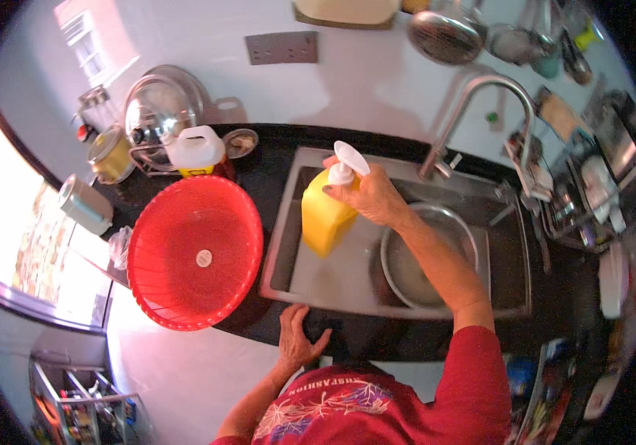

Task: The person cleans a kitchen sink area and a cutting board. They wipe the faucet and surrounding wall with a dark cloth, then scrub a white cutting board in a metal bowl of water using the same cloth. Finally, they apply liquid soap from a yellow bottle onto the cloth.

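Observation:
My right hand (370,194) is closed round the neck of a yellow pump bottle (324,216) with a white pump top (349,157). The bottle hangs tilted over the left part of the steel sink (318,285). My left hand (299,337) lies on the dark counter's front edge, fingers apart, with nothing in it. In the sink, partly behind my right forearm, stands a round metal basin (401,276). To the left of the sink sits a red plastic basket (198,219) with a small white round label inside.
A curved tap (474,85) rises behind the sink. A dish rack (585,222) with utensils stands at the right. Behind the basket are a white-capped jug (198,148), a small metal bowl (241,142) and a steel lid (159,111). Ladles and strainers (448,35) hang on the wall.

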### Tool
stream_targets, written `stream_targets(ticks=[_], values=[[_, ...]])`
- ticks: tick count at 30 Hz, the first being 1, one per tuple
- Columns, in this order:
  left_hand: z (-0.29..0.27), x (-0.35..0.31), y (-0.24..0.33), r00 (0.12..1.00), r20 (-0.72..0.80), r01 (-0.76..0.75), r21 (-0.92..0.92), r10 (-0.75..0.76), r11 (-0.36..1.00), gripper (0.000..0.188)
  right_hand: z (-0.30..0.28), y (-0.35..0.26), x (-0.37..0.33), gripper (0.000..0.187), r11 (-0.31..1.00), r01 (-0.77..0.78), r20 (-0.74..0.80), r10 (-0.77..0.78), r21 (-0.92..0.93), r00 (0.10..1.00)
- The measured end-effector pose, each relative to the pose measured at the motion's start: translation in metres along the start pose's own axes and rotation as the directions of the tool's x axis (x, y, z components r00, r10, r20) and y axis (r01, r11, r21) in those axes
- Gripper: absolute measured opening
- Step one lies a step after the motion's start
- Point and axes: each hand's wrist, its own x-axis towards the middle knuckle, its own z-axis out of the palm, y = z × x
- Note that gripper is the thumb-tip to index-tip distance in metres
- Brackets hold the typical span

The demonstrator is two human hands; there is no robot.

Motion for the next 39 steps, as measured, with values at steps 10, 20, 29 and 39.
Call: stream_targets(ticks=[10, 20, 29, 39], values=[[-0.034, 0.044, 0.049, 0.984, 0.167, 0.035, -0.542, 0.066, 0.840, 0.109, 0.006, -0.068, -0.167, 0.045, 0.972, -0.178, -0.147, 0.156, -0.152, 0.977], [-0.005, 0.046, 0.089, 0.992, 0.126, 0.060, -0.556, 0.012, 0.829, 0.097, 0.036, -0.084, -0.216, 0.049, 0.973, -0.038, -0.354, -0.047, -0.230, 0.934], [-0.003, 0.047, 0.095, 0.988, 0.156, 0.081, -0.588, 0.014, 0.805, 0.088, -0.038, 0.080, -0.382, 0.039, 0.159, -0.712, -0.708, 0.090, -0.683, 0.700], [-0.015, 0.049, 0.110, 0.981, 0.192, 0.123, -0.623, -0.002, 0.773, 0.090, -0.025, -0.018, -0.291, 0.024, 0.953, -0.293, -0.815, 0.111, -0.074, 0.569]])
